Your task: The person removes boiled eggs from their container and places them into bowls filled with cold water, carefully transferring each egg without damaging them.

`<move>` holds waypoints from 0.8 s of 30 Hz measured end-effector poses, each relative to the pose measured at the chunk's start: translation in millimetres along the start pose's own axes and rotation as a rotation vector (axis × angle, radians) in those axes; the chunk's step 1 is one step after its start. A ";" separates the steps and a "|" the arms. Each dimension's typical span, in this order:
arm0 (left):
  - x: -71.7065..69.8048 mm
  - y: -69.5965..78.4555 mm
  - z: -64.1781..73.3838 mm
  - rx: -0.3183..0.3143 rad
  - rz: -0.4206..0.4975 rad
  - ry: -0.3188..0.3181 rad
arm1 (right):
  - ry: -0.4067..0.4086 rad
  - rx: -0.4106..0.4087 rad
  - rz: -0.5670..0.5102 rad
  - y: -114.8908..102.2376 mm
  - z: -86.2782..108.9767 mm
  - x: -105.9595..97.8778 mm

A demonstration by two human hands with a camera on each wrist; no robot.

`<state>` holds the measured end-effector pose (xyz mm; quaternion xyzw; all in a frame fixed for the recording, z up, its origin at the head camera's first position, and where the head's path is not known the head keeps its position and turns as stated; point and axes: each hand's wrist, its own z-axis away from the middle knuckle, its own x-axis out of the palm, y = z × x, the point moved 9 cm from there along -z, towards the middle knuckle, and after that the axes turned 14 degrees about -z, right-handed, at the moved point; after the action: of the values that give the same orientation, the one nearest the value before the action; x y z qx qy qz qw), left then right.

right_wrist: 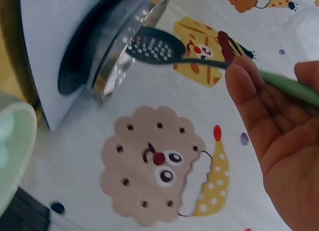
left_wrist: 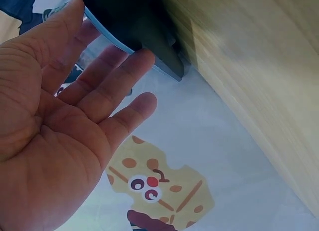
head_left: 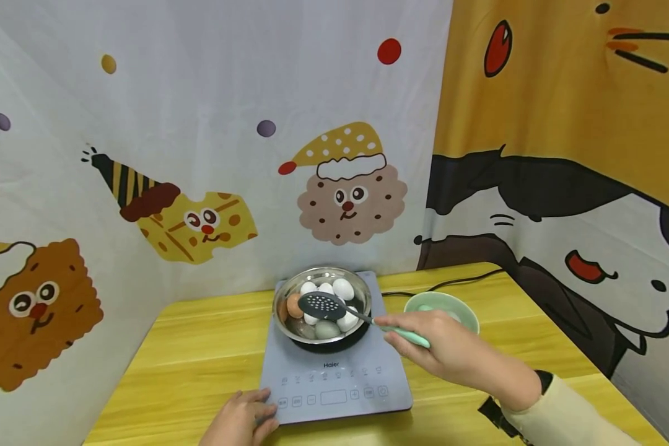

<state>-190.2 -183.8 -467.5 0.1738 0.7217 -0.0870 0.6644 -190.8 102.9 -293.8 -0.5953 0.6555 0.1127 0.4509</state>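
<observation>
From the steel pan (head_left: 297,328), we have room over the desk (head_left: 201,341) at nine o'clock; the right hand (head_left: 436,342) blocks four, the green bowl (head_left: 464,310) three, the printed cloth (head_left: 212,124) twelve.

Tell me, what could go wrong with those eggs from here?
The slotted spoon, held by the right hand over the crowded eggs, might crack a shell if it dips too hard. The left hand touches the cooktop near its front left corner; a push could shift the metal bowl on it. Lifted on that shallow spoon, an egg might roll off.
</observation>
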 end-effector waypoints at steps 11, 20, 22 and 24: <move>3.1 -4.4 -0.9 -0.071 0.053 -0.037 | -0.034 0.078 0.033 -7.0 2.0 12.3; 6.0 -4.6 1.1 -0.084 0.041 -0.056 | 0.069 0.086 -0.098 7.1 11.5 12.0; 5.8 -4.6 1.3 -0.081 0.034 -0.049 | 0.071 0.085 -0.126 10.6 14.0 11.0; 5.1 -4.6 1.0 -0.081 0.029 -0.041 | 0.078 0.093 -0.158 13.7 16.3 10.1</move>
<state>-191.3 -187.7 -473.2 0.1553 0.7083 -0.0514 0.6867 -194.3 110.8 -315.7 -0.6275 0.6281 0.0232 0.4596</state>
